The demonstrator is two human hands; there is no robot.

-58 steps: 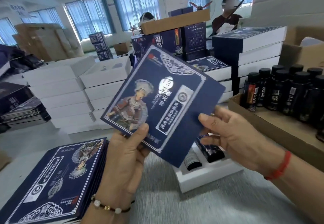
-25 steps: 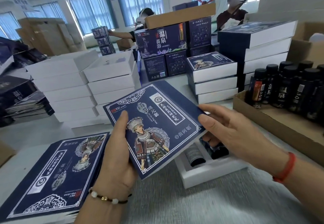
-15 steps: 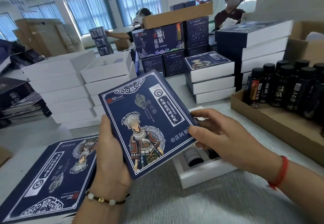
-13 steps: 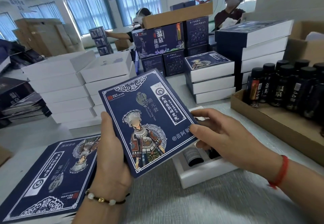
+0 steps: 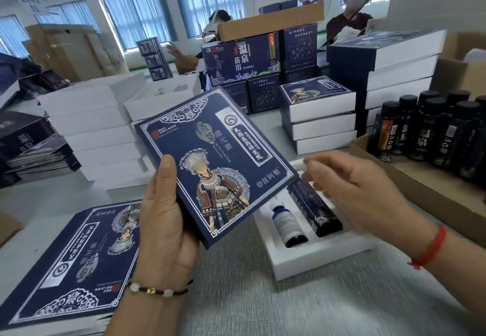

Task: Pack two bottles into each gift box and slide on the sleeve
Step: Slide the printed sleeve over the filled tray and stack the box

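1. Left hand (image 5: 168, 220) clamped on the near left edge of a navy sleeve (image 5: 215, 162), thumb laid flat on the printed face, remaining fingers hidden beneath; sleeve held tilted in the air, far end raised.
2. Right hand (image 5: 363, 193) just right of the sleeve, apart from it, fingers spread and loosely bent, gripping nothing; slightly blurred.
3. Below and between both hands, on the grey table (image 5: 342, 304): an open white gift box (image 5: 315, 254), partly covered by the sleeve's right corner.
4. Inside the box, two bottles lying side by side in their slots: a small blue bottle (image 5: 288, 226) nearer the left hand, a larger dark bottle (image 5: 314, 210) directly under the right hand's fingers.
5. Left of the left wrist: a stack of flat sleeves (image 5: 71, 264).
6. Beyond the right hand: a cardboard tray (image 5: 410, 185) holding upright dark bottles (image 5: 431, 135).
7. Beyond the left hand: stacked white boxes (image 5: 100, 135); further off, sleeved boxes (image 5: 320, 120) in a pile.
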